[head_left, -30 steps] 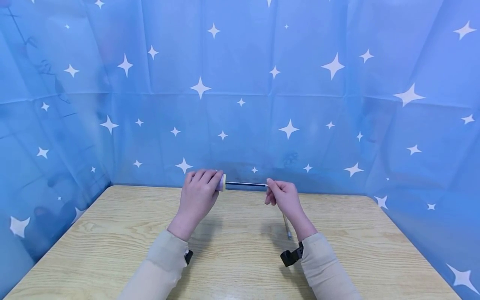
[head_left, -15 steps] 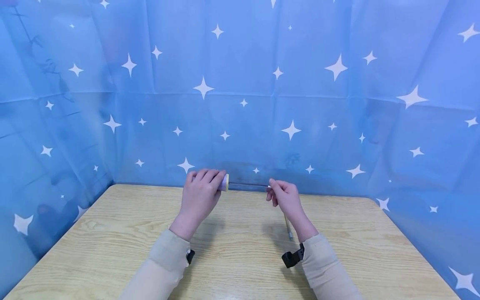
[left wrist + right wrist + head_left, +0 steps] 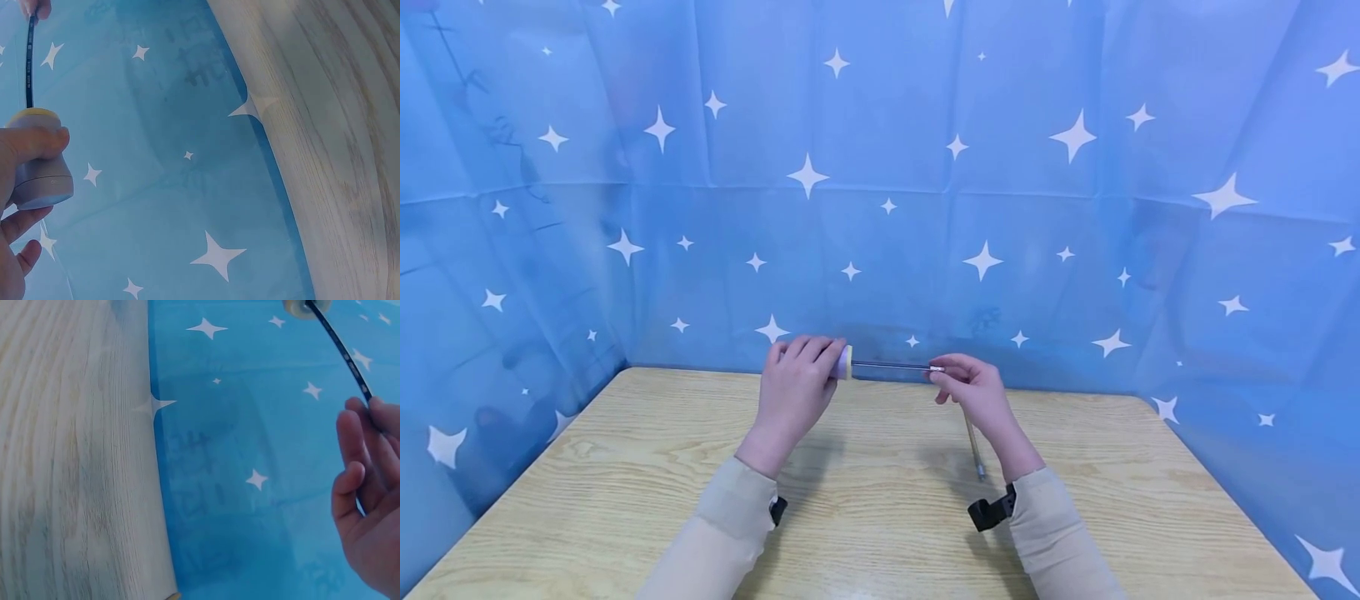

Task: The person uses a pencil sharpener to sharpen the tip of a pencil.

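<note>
My left hand (image 3: 797, 383) grips a small lavender pencil sharpener (image 3: 44, 178) with a yellow rim, held up near the table's far edge. Out of its mouth a dark pencil (image 3: 891, 365) runs sideways to my right hand (image 3: 979, 392). In the right wrist view pale lettering marks the pencil's side, and its point is hidden inside the sharpener. Thumb and index finger of the right hand pinch the pencil's far end, where a whitish tip shows in the head view. The other right fingers are loosely bent.
A second, yellowish pencil (image 3: 974, 446) lies on the wooden table (image 3: 865, 517), close to my right wrist and partly behind the hand. Blue cloth (image 3: 887, 233) with white stars hangs behind the table and along both sides.
My right fingers have shifted on the pencil: the thumb is lower, the index finger reaches over the top, and the whitish end shows more. The left hand keeps its grip, barely moving.
</note>
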`<action>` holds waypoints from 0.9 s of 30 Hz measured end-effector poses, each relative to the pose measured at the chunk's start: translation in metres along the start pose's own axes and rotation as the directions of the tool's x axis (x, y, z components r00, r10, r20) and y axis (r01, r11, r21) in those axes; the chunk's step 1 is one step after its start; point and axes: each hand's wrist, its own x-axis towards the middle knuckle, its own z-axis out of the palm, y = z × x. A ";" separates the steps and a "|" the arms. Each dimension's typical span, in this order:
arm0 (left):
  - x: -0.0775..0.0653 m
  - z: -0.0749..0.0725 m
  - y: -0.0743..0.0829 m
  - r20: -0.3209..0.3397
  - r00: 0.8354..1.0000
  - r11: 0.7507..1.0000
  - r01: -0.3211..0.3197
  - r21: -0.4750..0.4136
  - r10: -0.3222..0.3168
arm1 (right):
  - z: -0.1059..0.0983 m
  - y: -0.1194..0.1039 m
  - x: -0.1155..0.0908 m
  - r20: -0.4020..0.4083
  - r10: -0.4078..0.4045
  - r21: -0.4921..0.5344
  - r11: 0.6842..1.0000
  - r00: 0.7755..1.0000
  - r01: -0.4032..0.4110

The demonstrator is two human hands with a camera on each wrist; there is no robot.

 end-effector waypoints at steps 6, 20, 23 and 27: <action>0.000 0.000 0.001 -0.008 1.000 1.000 -0.010 -0.006 0.010 | 0.000 0.000 -0.001 0.019 -0.046 -0.038 0.998 0.999 0.046; 0.001 0.000 0.004 -0.026 1.000 1.000 -0.018 -0.009 0.017 | 0.000 -0.006 -0.004 0.033 -0.029 -0.078 0.996 0.999 0.031; 0.001 0.000 0.004 -0.032 0.999 1.000 -0.021 -0.007 0.021 | 0.001 -0.017 -0.008 0.032 -0.017 -0.086 0.996 0.999 0.020; 0.002 0.000 0.004 -0.024 1.000 1.000 -0.019 -0.005 0.019 | 0.003 -0.028 -0.012 0.024 0.000 -0.097 0.995 1.000 0.002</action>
